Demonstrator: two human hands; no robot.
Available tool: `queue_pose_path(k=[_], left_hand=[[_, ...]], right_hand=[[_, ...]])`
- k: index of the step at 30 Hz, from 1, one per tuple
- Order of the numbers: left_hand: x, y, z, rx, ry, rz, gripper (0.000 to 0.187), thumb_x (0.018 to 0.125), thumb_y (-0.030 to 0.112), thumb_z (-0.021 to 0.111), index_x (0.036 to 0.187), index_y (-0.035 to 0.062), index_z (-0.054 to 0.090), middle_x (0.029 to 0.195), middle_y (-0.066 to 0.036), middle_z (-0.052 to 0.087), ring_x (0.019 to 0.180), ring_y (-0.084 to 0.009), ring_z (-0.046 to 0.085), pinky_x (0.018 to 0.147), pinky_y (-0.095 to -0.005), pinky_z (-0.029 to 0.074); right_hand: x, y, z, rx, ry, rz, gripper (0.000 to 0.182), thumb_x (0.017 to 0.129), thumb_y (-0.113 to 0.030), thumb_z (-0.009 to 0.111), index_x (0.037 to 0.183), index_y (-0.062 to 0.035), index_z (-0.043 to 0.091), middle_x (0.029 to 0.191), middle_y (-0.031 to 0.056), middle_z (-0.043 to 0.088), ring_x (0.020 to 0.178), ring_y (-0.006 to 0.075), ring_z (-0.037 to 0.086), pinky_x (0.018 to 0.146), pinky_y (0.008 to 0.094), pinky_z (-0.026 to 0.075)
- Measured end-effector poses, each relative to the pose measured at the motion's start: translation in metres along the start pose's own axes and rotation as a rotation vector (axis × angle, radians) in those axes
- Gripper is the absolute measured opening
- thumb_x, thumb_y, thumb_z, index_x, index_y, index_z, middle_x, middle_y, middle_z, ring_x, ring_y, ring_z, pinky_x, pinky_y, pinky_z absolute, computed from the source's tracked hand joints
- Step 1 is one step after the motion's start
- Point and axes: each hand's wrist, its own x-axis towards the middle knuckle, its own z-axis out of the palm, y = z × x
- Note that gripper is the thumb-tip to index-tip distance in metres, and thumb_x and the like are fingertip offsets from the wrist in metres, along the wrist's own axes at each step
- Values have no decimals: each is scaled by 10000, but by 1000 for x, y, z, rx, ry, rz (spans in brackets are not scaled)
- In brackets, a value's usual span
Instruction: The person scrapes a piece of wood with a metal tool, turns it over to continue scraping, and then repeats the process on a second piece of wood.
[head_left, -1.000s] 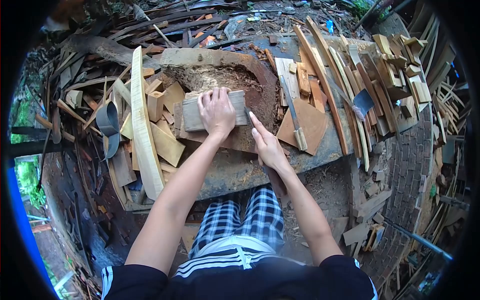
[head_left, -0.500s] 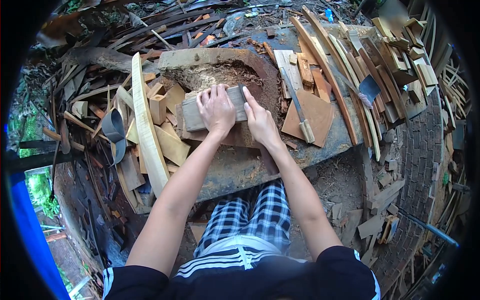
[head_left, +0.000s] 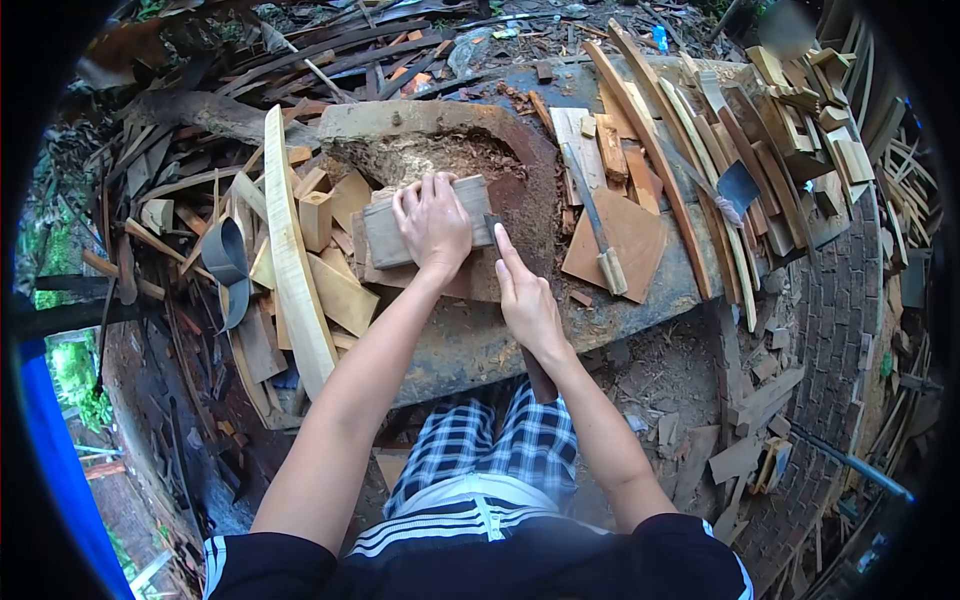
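My left hand [head_left: 437, 222] presses a rectangular wooden block [head_left: 388, 235] down from above, fingers spread over its upper face. The block lies on a flat board at the front of a hollowed, rough log [head_left: 350, 122]. At the block's right end, my right hand [head_left: 528, 305] is closed around a long, narrow dark tool [head_left: 540, 378], its index finger stretched along it. The tool's tip reaches up beside the block's end; its lower end sticks out below my wrist. I cannot tell what kind of tool it is.
A knife [head_left: 588, 205] with a wooden handle lies on a brown board [head_left: 632, 240] to the right. Long curved strips [head_left: 655, 165] and stacked offcuts stand further right. On the left are a pale curved plank [head_left: 290, 250], a curled grey strip [head_left: 228, 260] and wood scraps.
My right hand and the dark tool have moved down toward my body along the block's end. My left hand and the block have stayed nearly in place.
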Motion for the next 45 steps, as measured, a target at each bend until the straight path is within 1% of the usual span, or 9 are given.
queue_pose_path(k=[11, 15, 20, 25, 27, 31, 33, 41, 45], left_hand=[[5, -2, 5, 27, 39, -20, 181, 930, 172, 512, 1032, 125, 653, 1049, -62, 651, 1083, -260, 568, 1060, -442, 330], [2, -4, 4, 51, 20, -6, 191, 963, 197, 486, 1072, 152, 636, 1064, -47, 639, 1086, -263, 566, 1054, -451, 338], [5, -1, 1, 54, -7, -34, 192, 964, 200, 485, 1068, 154, 639, 1070, -43, 639, 1106, -252, 557, 1058, -451, 333], [8, -3, 2, 15, 46, -37, 168, 924, 183, 522, 1036, 132, 637, 1051, -50, 622, 1088, -249, 553, 1069, -456, 327], [5, -1, 1, 55, -3, -47, 184, 967, 203, 491, 1071, 157, 636, 1073, -42, 636, 1112, -248, 550, 1058, -453, 333], [7, 0, 2, 46, -11, -70, 183, 969, 200, 490, 1074, 160, 634, 1069, -40, 637, 1115, -248, 547, 1066, -452, 328], [5, -3, 4, 50, 12, -54, 182, 967, 201, 493, 1075, 160, 634, 1066, -36, 635, 1119, -245, 546, 1077, -452, 321], [2, -4, 7, 52, 7, -68, 188, 964, 206, 494, 1080, 151, 633, 1080, -40, 641, 1124, -248, 548, 1079, -456, 319], [9, -2, 7, 55, 19, -63, 185, 961, 209, 498, 1070, 149, 635, 1083, -48, 638, 1119, -251, 557, 1088, -458, 315]], right_hand=[[11, 10, 2, 42, -22, -14, 488, 1020, -311, 427, 1507, -310, 389, 969, 334, 649, 966, 507, 625, 867, 592, 488], [73, -11, -7, -38, -39, -35, 474, 1022, -318, 422, 1496, -292, 407, 988, 308, 667, 983, 489, 632, 890, 552, 500], [27, -6, -10, -243, -34, -92, 487, 1015, -303, 455, 1499, -328, 401, 727, 266, 665, 681, 443, 676, 621, 545, 552], [48, -13, -3, -509, 73, -149, 521, 1005, -263, 464, 1513, -340, 375, 667, 223, 664, 621, 411, 679, 581, 535, 554], [43, -12, -6, -573, 70, -146, 541, 996, -253, 470, 1518, -348, 365, 656, 214, 664, 606, 404, 681, 550, 519, 552], [34, -18, -7, -566, -27, -62, 507, 1011, -288, 479, 1505, -358, 386, 673, 243, 655, 632, 425, 668, 582, 534, 541], [54, -21, -1, -559, 79, -116, 496, 1012, -293, 476, 1497, -360, 400, 674, 247, 652, 634, 426, 669, 586, 534, 542], [53, -18, -4, -398, 37, -80, 462, 1015, -300, 465, 1476, -322, 443, 762, 260, 673, 698, 452, 672, 657, 559, 547], [83, -22, -5, -365, 6, -90, 468, 1023, -336, 414, 1489, -303, 416, 836, 267, 692, 827, 466, 681, 737, 561, 545]])
